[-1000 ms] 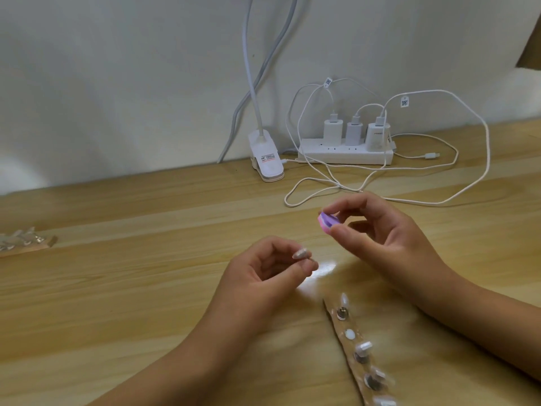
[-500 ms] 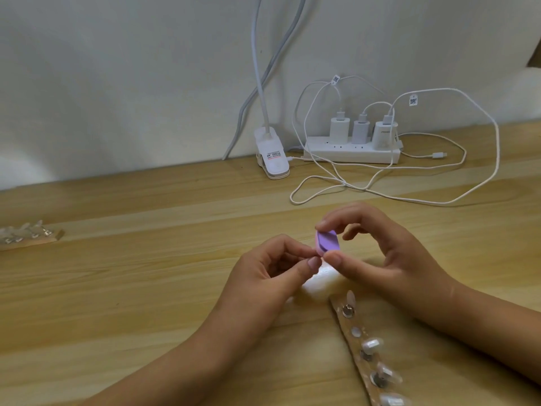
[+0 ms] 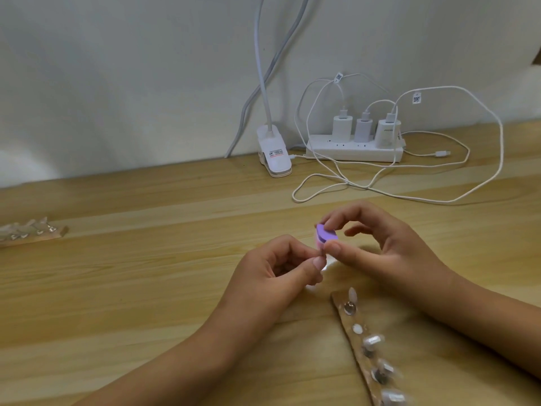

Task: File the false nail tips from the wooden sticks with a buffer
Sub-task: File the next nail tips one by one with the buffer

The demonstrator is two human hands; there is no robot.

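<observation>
At the lower right of the frame we see a wooden stick [image 3: 358, 344] lying flat on the table [image 3: 117, 288], with clear, glossy false nail tips [image 3: 371, 341] stuck along it; they are blurred. Just above it, at centre, our left hand [image 3: 275, 276] is curled, thumb and forefinger pinched together; a nail tip may sit between them, but we cannot tell. Touching those fingertips, our right hand [image 3: 389, 247] grips a small purple buffer [image 3: 413, 234], an oval pad, between thumb and forefinger, the other fingers loosely spread. Nothing blocks the pinch but our own fingers. At the left edge lies a second stick [image 3: 35, 234] with more tips. The table is pale, grained wood. In the upper middle, against a plain white wall [image 3: 117, 83], stand a white clip lamp [image 3: 273, 153] and a power strip [image 3: 354, 149] with three chargers and looping white cables [image 3: 409, 189].
</observation>
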